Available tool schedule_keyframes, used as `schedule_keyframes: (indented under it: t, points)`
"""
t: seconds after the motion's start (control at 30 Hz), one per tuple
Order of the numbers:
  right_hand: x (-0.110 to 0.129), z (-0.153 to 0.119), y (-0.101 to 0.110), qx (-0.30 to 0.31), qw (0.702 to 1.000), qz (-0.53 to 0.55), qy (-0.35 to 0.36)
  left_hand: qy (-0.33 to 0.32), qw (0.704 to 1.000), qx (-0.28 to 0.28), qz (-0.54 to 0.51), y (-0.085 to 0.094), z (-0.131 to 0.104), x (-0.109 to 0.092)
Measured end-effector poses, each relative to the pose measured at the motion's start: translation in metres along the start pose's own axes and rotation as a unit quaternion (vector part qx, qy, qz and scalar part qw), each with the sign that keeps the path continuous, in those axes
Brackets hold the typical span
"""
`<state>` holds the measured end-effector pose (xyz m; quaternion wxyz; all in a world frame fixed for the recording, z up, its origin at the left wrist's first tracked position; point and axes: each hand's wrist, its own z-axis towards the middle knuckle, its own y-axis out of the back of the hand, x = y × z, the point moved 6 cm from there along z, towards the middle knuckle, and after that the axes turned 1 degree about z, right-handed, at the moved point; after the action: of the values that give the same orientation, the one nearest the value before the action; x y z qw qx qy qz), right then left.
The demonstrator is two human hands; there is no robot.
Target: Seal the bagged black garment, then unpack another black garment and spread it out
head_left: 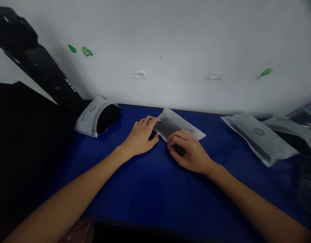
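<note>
A frosted zip bag with something dark inside lies flat on the blue table, near the wall. My left hand rests at its left end, fingers stretched out and fingertips touching the bag, the thumb beside a small white slider. At the near edge, the fingers and thumb of my right hand are closed together on the bag's opening. A bit of black item shows under that palm; its kind cannot be made out.
At the left stands another frosted bag, its mouth open on black contents. More frosted bags lie at the right. A black upright post and a large dark shape border the left. Behind the blue table rises a white wall.
</note>
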<state>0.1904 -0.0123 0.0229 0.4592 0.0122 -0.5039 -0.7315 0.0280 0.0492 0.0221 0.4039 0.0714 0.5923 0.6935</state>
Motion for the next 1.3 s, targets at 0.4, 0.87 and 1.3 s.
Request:
schedule_keyframes:
  t: [0.4, 0.87, 1.3]
  points:
    - [0.0009, 0.0007, 0.0009, 0.002, 1.000, 0.000, -0.007, -0.004, 1.000, 0.004, 0.004, -0.0004, 0.0001, -0.0007]
    - [0.0028, 0.0013, 0.0020, -0.001, 1.000, 0.000, 0.004, -0.004, 1.000, 0.008, 0.005, -0.0007, -0.0001, -0.0010]
    - [0.0017, 0.0002, 0.0013, 0.006, 1.000, -0.003, -0.006, -0.005, 1.000, 0.011, 0.015, -0.0011, -0.0007, -0.0011]
